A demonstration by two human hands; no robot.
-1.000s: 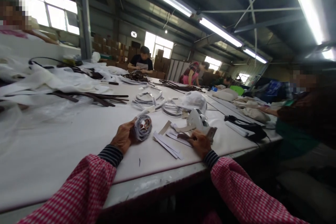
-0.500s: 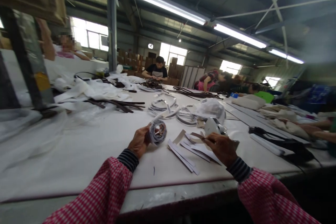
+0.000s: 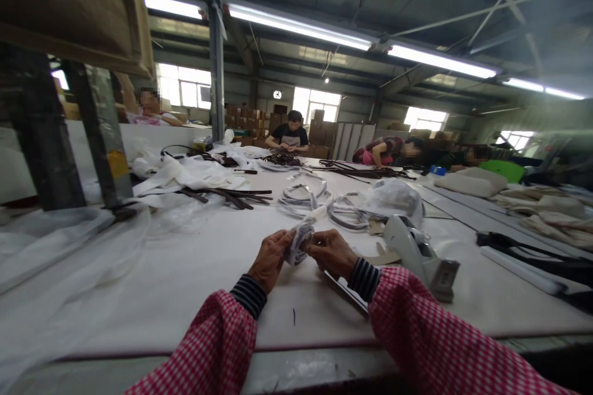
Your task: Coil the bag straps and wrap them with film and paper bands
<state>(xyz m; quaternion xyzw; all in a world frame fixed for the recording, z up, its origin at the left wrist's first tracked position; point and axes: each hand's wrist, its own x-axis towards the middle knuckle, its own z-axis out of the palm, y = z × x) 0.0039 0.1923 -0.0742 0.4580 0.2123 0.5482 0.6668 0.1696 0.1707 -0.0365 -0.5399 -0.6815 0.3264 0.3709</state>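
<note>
I hold the wrapped bundle (image 3: 299, 245) between both hands, just above the table (image 3: 185, 271) and near its front edge. My left hand (image 3: 270, 259) is clenched round its left side, thumb on top and fingers curled underneath. My right hand (image 3: 330, 253) meets it from the other side, fingertips (image 3: 311, 248) pressed onto the wrapping. The two hands nearly touch around it, so only its middle and top show between them.

The bundle is small and pale, covered in crinkled whitish-grey wrapping. A loose tail of that wrapping sticks up and away from my knuckles. I cannot tell what is inside.

My sleeves (image 3: 217, 345) are red-and-white check with dark striped cuffs. The table is long and white. Just right of my right hand stands a white dispenser-shaped tool (image 3: 419, 253), and a flat paper strip (image 3: 345, 289) peeks out under my right wrist. Further back lie loops of pale strap (image 3: 303, 197), a white plastic bag (image 3: 393, 197), dark brown straps (image 3: 231, 196) and heaped white sheeting (image 3: 185, 173).

At the far end sits a person in a dark top (image 3: 291, 134), and other people (image 3: 384, 151) bend over the table on the right. The room is a big workshop hall with tube lights (image 3: 296, 20) overhead, a steel post (image 3: 217, 74), bright windows (image 3: 317, 102) and stacked cardboard boxes (image 3: 241, 117).
</note>
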